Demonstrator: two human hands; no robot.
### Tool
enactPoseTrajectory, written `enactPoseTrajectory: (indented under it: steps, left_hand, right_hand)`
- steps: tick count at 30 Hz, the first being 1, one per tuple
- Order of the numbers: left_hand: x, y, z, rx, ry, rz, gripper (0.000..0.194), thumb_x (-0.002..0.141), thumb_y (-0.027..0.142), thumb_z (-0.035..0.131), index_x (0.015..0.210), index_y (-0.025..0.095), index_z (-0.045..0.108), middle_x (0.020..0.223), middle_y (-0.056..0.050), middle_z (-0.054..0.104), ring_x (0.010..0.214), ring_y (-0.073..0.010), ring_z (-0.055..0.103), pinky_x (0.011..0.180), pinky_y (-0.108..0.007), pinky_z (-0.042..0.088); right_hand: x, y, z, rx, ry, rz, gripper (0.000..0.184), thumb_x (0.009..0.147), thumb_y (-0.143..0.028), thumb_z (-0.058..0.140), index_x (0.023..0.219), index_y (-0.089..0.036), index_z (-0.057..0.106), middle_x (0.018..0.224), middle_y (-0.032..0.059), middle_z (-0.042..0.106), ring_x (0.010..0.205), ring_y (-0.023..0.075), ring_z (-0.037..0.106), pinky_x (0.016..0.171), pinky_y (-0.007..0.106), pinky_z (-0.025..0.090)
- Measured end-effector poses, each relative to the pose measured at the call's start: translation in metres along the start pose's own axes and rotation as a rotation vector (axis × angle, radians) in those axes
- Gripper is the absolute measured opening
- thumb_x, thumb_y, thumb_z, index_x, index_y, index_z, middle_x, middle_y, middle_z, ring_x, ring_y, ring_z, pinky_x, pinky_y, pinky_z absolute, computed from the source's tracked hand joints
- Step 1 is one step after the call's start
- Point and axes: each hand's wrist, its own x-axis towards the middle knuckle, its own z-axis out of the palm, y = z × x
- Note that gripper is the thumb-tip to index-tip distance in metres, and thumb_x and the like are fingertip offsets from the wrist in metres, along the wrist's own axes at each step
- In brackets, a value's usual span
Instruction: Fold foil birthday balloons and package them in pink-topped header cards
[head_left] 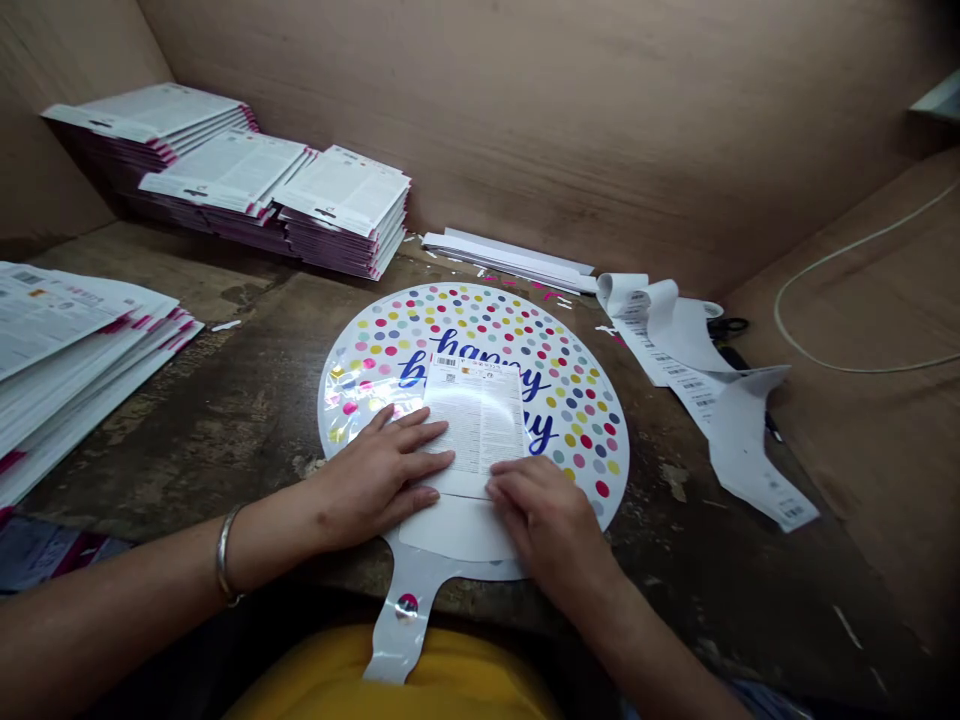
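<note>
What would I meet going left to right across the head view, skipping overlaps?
Nearer pile of white, pink-edged printed packs → silver metal bangle → left hand → right hand → curling strip of white printed paper.

Silver bangle, yellow garment

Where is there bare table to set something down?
Dark brown table shows bare between white printed packets at left and the flat round polka-dotted balloon, and right of it, nearer than the curling white label strip. Crowded: the back, with white-and-pink packet piles.
</note>
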Motion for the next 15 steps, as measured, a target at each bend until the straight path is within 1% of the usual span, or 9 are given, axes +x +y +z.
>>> enactPoseTrajectory:
  steps: [2,6,8,10,13,15]
  left_hand:
    - [-0.001,0.001,-0.002,-0.008,-0.012,-0.017,0.044,0.087,0.042,0.053,0.13,0.035,0.049,0.147,-0.004,0.038,0.137,-0.0323,0.026,0.107,-0.062,0.014]
    - [0.0,-0.001,-0.004,-0.036,-0.033,-0.015,0.052,0.086,0.046,0.053,0.135,0.032,0.043,0.146,-0.004,0.039,0.138,-0.0309,0.025,0.108,-0.062,0.01]
    - [0.0,-0.002,-0.004,-0.053,-0.03,-0.014,0.057,0.085,0.049,0.053,0.137,0.029,0.04,0.146,-0.005,0.04,0.138,-0.0305,0.026,0.109,-0.061,0.01]
    - [0.001,-0.003,-0.004,-0.06,-0.027,-0.014,0.06,0.084,0.051,0.054,0.138,0.028,0.04,0.145,-0.006,0.04,0.137,-0.0306,0.026,0.11,-0.06,0.01]
    - [0.002,-0.003,-0.004,-0.049,-0.025,-0.02,0.06,0.084,0.052,0.055,0.136,0.026,0.042,0.145,-0.006,0.041,0.137,-0.0302,0.027,0.11,-0.057,0.011]
    - [0.002,-0.002,-0.004,-0.044,-0.021,-0.026,0.06,0.083,0.052,0.055,0.136,0.026,0.043,0.144,-0.005,0.041,0.137,-0.0299,0.027,0.111,-0.056,0.012]
  right_hand:
    - [0.011,-0.003,-0.001,0.087,0.013,0.025,0.013,0.088,-0.017,0.051,0.08,-0.019,0.061,0.085,0.0065,0.064,0.086,0.0212,0.056,0.078,0.037,0.048]
    - [0.02,-0.008,0.01,0.192,-0.111,-0.005,0.01,0.083,-0.014,0.057,0.076,-0.019,0.055,0.081,0.0036,0.057,0.081,0.0186,0.053,0.072,0.032,0.045]
    - [0.019,-0.009,0.015,0.203,-0.107,0.026,0.01,0.083,-0.013,0.057,0.076,-0.019,0.054,0.08,0.0029,0.055,0.08,0.0182,0.052,0.071,0.031,0.045]
    - [0.018,-0.01,0.018,0.201,-0.098,0.036,0.007,0.083,-0.013,0.055,0.085,-0.019,0.056,0.083,0.0037,0.056,0.082,0.0187,0.052,0.072,0.032,0.045]
    - [0.017,-0.011,0.018,0.179,-0.126,-0.001,0.02,0.087,-0.014,0.05,0.104,-0.02,0.059,0.091,0.0062,0.056,0.087,0.0195,0.053,0.076,0.033,0.047]
    - [0.017,-0.012,0.018,0.165,-0.134,-0.029,0.021,0.09,-0.015,0.047,0.104,-0.02,0.061,0.093,0.007,0.056,0.088,0.0193,0.054,0.077,0.033,0.048]
